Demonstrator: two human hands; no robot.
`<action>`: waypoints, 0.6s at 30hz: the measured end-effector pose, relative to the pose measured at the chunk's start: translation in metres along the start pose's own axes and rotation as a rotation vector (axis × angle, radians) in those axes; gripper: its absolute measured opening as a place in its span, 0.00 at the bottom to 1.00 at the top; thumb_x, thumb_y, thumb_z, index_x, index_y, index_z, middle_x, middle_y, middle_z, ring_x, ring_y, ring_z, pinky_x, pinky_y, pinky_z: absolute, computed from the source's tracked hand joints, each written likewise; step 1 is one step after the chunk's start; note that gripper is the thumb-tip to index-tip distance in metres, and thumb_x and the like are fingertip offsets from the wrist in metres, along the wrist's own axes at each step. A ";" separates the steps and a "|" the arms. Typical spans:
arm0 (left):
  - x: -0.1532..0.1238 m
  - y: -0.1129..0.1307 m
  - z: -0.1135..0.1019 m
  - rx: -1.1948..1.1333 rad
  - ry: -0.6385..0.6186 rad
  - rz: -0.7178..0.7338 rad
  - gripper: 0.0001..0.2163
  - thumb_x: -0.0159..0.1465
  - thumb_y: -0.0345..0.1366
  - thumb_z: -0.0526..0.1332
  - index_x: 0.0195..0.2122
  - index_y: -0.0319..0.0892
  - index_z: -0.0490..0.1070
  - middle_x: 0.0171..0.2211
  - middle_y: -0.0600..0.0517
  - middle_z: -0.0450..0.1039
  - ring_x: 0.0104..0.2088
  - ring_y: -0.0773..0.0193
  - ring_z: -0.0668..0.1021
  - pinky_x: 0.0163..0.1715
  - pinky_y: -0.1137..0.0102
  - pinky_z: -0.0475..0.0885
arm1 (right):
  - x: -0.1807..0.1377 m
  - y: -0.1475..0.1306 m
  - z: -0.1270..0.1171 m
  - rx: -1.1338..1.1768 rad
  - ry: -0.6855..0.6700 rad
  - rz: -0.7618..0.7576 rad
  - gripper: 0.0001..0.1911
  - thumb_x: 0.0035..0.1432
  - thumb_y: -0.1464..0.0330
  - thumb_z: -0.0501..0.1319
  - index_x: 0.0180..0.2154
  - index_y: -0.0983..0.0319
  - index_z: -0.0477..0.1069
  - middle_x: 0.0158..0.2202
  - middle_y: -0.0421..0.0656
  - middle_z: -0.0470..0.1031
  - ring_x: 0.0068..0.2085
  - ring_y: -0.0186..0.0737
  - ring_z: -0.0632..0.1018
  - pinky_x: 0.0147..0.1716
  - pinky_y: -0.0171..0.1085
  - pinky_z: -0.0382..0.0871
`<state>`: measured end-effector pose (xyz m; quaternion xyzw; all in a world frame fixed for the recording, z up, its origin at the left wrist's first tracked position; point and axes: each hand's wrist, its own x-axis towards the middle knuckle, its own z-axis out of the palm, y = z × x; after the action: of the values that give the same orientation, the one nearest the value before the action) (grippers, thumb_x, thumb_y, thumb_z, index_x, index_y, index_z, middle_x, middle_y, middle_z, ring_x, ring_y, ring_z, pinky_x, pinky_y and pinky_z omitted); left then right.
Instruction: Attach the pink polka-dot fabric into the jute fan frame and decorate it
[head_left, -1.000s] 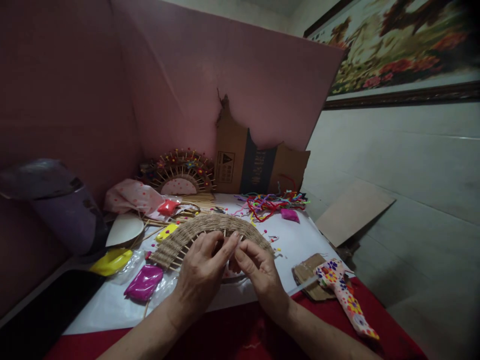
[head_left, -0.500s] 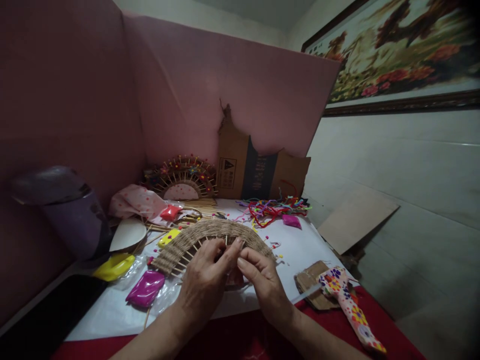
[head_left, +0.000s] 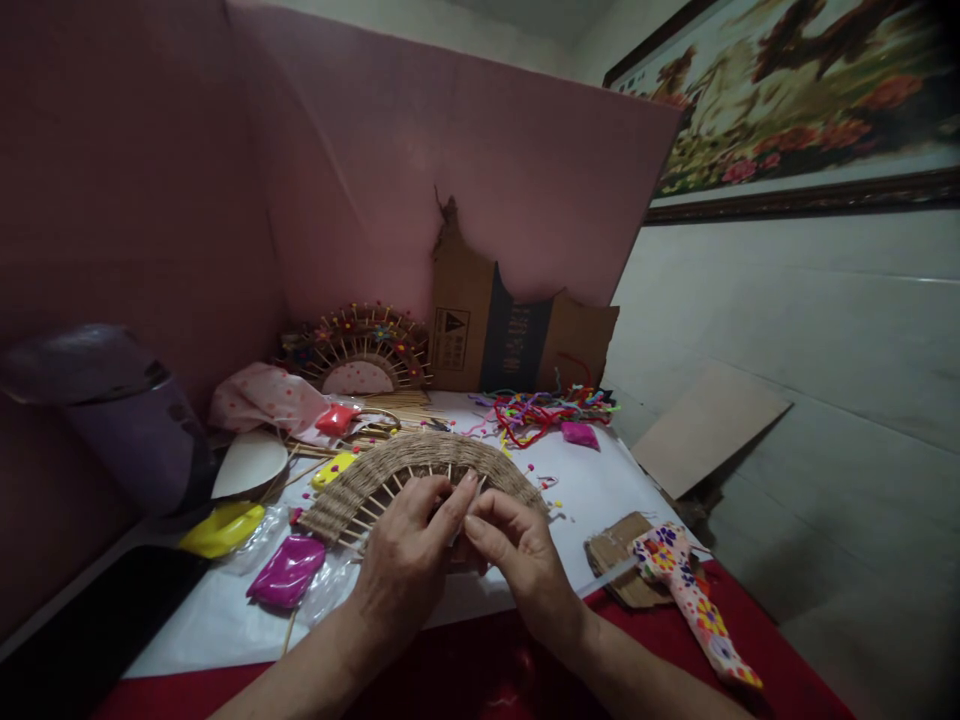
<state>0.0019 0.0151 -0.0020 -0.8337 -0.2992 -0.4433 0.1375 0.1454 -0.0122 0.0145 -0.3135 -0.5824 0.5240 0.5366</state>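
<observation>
A half-round fan of twine woven over thin sticks (head_left: pixel 442 452) lies in front of me, with small coloured balls around its outer edge. My left hand (head_left: pixel 412 540) is closed in a pinch over the fan's inner edge. Beside it, my right hand (head_left: pixel 521 550) is also closed, thumb and forefinger together. The fingertips of both hands meet at one spot, around something too small and too hidden to make out. Behind the fingers, the lower middle of the fan is covered.
Purple clay packet (head_left: pixel 286 571) and yellow packet (head_left: pixel 223 528) lie left. A flower-patterned glue gun (head_left: pixel 694 595) rests by cardboard (head_left: pixel 622 560) on the right. Behind are tangled pipe cleaners (head_left: pixel 532 415), a finished-looking fan (head_left: pixel 360 350), torn carton (head_left: pixel 465 330) and a lilac bin (head_left: pixel 127 430).
The whole view has shifted slightly, so things sit a little higher and further left. Both hands stay together at the fan, with the fingertips only slightly moved.
</observation>
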 end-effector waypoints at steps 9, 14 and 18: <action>0.000 0.000 0.000 -0.011 0.001 -0.012 0.19 0.63 0.26 0.53 0.55 0.39 0.60 0.37 0.44 0.65 0.37 0.59 0.70 0.33 0.64 0.72 | -0.001 0.002 0.000 -0.007 -0.008 -0.011 0.13 0.58 0.62 0.57 0.26 0.64 0.66 0.22 0.37 0.65 0.24 0.28 0.64 0.24 0.29 0.58; 0.001 0.000 0.001 0.015 0.000 -0.001 0.18 0.63 0.26 0.53 0.55 0.39 0.60 0.37 0.44 0.65 0.36 0.59 0.70 0.32 0.65 0.72 | 0.000 -0.001 0.000 -0.004 0.013 -0.002 0.14 0.56 0.61 0.59 0.24 0.64 0.65 0.20 0.36 0.64 0.22 0.28 0.63 0.23 0.29 0.58; 0.001 0.000 -0.001 0.035 -0.001 0.013 0.17 0.64 0.26 0.52 0.54 0.38 0.61 0.37 0.44 0.65 0.37 0.59 0.70 0.33 0.65 0.72 | 0.000 0.000 0.001 -0.007 0.022 0.009 0.14 0.55 0.61 0.59 0.24 0.64 0.66 0.20 0.37 0.65 0.22 0.29 0.64 0.23 0.30 0.58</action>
<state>0.0014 0.0148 -0.0008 -0.8333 -0.3016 -0.4367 0.1549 0.1445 -0.0128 0.0142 -0.3238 -0.5770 0.5206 0.5396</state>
